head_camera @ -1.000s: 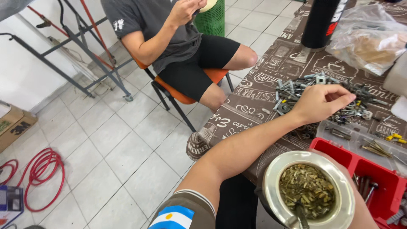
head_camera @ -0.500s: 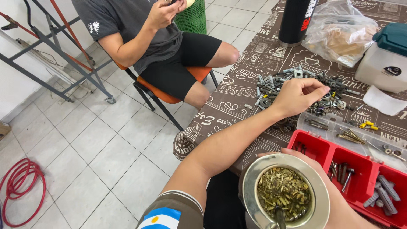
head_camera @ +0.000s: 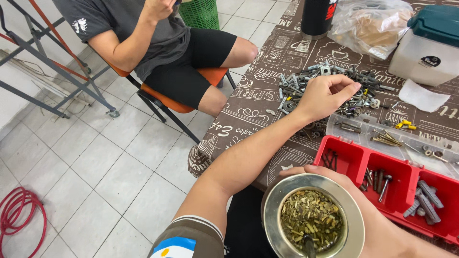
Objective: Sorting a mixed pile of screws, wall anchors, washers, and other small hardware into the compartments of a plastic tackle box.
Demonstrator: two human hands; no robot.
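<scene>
Sorting step: left hand [head_camera: 325, 98], fingers pinched closed, picks from the screw pile [head_camera: 330, 83] beneath it; right hand [head_camera: 377, 215] grips the metal cup [head_camera: 313, 217].

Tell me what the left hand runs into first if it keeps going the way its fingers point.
The left hand points right, across the table. Its fingertips already hang at the pile of screws and bolts, so it would likely meet that loose hardware first; its height above the pile is unclear.

Bare tabletop [head_camera: 258, 102] lies open left of the screw pile [head_camera: 330, 88]. Red compartment tray [head_camera: 397, 184], white box [head_camera: 425, 55] and plastic bag [head_camera: 370, 26] crowd the right side.
</scene>
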